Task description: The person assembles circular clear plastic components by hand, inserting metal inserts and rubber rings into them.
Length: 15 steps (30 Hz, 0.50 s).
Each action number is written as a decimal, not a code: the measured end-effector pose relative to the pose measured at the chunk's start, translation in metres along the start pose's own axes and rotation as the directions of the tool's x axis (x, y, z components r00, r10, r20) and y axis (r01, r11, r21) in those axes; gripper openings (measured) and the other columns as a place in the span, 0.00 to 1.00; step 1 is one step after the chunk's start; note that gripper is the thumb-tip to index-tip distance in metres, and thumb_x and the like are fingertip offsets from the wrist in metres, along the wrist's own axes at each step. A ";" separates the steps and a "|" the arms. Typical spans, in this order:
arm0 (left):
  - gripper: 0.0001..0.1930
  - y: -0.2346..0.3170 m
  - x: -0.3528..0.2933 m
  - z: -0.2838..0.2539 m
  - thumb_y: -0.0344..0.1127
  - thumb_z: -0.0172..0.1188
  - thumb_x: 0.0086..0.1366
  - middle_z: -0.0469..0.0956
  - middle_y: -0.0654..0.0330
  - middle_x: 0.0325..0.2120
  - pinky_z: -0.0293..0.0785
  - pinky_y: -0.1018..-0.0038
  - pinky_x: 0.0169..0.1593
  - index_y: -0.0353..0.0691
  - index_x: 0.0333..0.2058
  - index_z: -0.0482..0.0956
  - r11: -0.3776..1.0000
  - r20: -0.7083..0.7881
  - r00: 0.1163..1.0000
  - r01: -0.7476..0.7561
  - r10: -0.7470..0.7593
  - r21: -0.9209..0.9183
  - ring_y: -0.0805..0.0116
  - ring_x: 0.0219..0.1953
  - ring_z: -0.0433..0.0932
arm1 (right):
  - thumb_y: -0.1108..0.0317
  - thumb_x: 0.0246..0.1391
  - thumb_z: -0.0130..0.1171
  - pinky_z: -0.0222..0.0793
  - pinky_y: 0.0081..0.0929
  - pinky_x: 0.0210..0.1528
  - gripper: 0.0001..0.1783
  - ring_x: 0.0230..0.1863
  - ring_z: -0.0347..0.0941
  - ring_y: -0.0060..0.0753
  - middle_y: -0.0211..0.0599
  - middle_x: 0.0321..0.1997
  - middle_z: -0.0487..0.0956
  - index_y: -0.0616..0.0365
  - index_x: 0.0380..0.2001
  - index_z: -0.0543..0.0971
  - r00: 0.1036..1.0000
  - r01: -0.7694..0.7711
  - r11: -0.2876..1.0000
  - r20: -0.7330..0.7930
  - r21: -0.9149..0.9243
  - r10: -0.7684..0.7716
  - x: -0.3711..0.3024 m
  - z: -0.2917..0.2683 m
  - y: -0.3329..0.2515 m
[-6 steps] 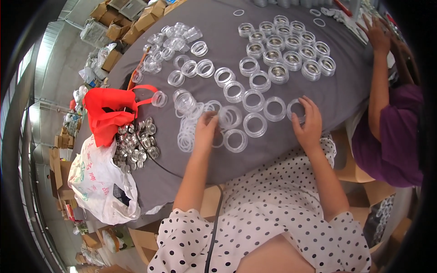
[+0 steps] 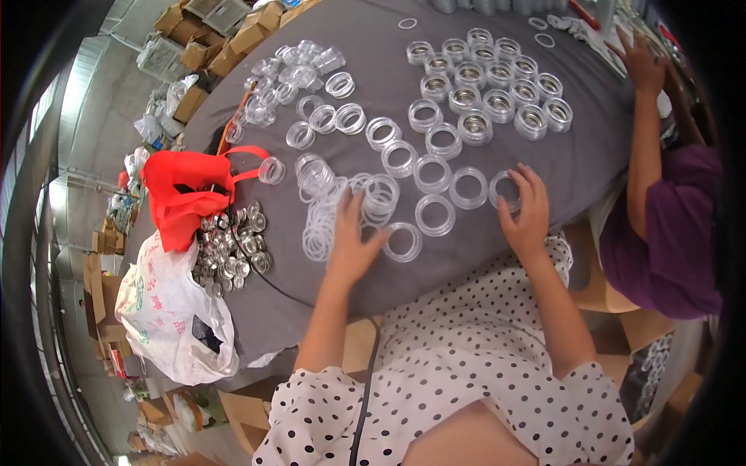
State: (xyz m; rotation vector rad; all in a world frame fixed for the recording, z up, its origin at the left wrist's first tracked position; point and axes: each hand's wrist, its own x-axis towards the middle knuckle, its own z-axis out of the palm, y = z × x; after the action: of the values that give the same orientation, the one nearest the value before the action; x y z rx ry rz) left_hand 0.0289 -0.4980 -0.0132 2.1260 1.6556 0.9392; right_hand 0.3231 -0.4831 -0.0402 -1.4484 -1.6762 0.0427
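My left hand (image 2: 356,242) rests over a heap of thin whitish rings (image 2: 320,225), its thumb stretched away from the fingers and nothing gripped. Just beyond its fingertips lies a clear plastic ring (image 2: 394,194) on top of other rings, and near the thumb is another round clear ring (image 2: 418,247). At the right, my right hand (image 2: 526,208) has thumb and fingers curved around a clear ring case (image 2: 494,186) lying on the grey cloth. Several more open ring cases (image 2: 452,215) run in a rough double line between my hands.
Stacked clear cases with metallic centres (image 2: 475,124) stand at the far right. Loose clear rings (image 2: 299,74) are heaped far left. A red bag (image 2: 183,198), small metal cups (image 2: 233,252) and a white plastic bag (image 2: 167,311) lie left. Another person's arm (image 2: 643,147) reaches in right.
My left hand has drawn slightly nearer and its thumb has spread away from the fingers. The clear rings beside its fingertips have shifted a little to the left. My right hand stays put.
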 end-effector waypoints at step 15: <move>0.57 0.020 0.012 0.022 0.57 0.69 0.34 0.35 0.39 0.61 0.45 0.52 0.60 0.43 0.60 0.49 0.994 0.297 0.954 -0.058 0.029 0.089 0.40 0.62 0.41 | 0.63 0.40 0.59 0.57 0.40 0.54 0.26 0.54 0.61 0.49 0.44 0.52 0.66 0.56 0.45 0.70 1.000 0.001 1.000 0.021 0.005 -0.001 0.001 -0.001 -0.001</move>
State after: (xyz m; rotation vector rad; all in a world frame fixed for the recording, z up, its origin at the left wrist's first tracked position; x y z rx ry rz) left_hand 0.0597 -0.4894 -0.0140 2.2445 1.5359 0.5267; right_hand 0.3226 -0.4830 -0.0384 -1.4481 -1.6928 0.0614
